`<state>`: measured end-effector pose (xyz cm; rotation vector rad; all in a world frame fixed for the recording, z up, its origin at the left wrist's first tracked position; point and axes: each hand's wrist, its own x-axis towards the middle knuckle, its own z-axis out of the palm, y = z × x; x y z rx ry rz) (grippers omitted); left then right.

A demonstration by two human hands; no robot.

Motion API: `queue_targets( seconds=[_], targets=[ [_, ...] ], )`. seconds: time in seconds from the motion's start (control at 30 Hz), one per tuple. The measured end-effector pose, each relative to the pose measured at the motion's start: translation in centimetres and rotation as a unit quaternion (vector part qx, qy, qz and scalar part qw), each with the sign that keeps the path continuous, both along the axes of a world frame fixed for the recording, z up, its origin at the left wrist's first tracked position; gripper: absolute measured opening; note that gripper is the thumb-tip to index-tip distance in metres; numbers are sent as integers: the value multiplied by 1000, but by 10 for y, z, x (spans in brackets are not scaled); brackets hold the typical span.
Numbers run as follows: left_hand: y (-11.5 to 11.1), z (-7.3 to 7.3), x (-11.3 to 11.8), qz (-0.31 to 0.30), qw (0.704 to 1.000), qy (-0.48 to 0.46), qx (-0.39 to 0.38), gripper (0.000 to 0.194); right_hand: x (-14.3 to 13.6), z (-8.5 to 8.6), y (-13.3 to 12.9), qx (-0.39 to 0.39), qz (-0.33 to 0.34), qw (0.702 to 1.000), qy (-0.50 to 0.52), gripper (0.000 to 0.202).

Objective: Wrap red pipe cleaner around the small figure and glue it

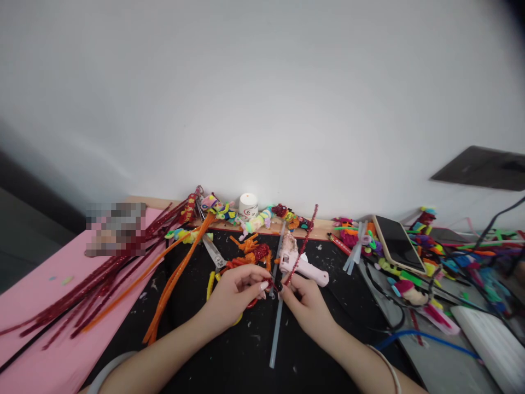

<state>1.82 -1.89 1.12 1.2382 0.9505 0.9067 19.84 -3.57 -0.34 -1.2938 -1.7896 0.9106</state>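
Above a black mat (229,361), my left hand (235,293) and my right hand (305,306) face each other, almost meeting. Both are closed in a pinch on a glittery red pipe cleaner (304,243), whose free end rises from my right fingers. Its lower part between the hands is small and partly hidden. Behind my right hand lies a pale pink glue gun (303,265). A translucent glue stick (277,331) lies beneath, between the hands. Scissors (214,253) and an orange and red pipe-cleaner piece (252,254) lie beyond my left hand.
Long red pipe cleaners (118,273) and orange ones (176,273) spread at the left over a pink surface (53,350). A white jar (248,206) stands by the wall. At the right are a phone (398,242), a white keyboard (490,345), cables and tangled colourful pipe cleaners.
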Motion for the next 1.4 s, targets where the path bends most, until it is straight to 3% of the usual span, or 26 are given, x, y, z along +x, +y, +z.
queue_targets(
  seconds=[0.6, 1.03, 1.4],
  targets=[
    [1, 3, 1, 8, 1000, -14, -19, 13, 1, 1, 0, -12, 54, 998, 15, 29],
    [1, 1, 0, 6, 1000, -11, -10, 14, 2, 4, 3, -9, 52, 999, 0, 31],
    [2, 2, 0, 15, 999, -27, -16, 15, 2, 7, 8, -54, 73, 994, 61, 31]
  ],
)
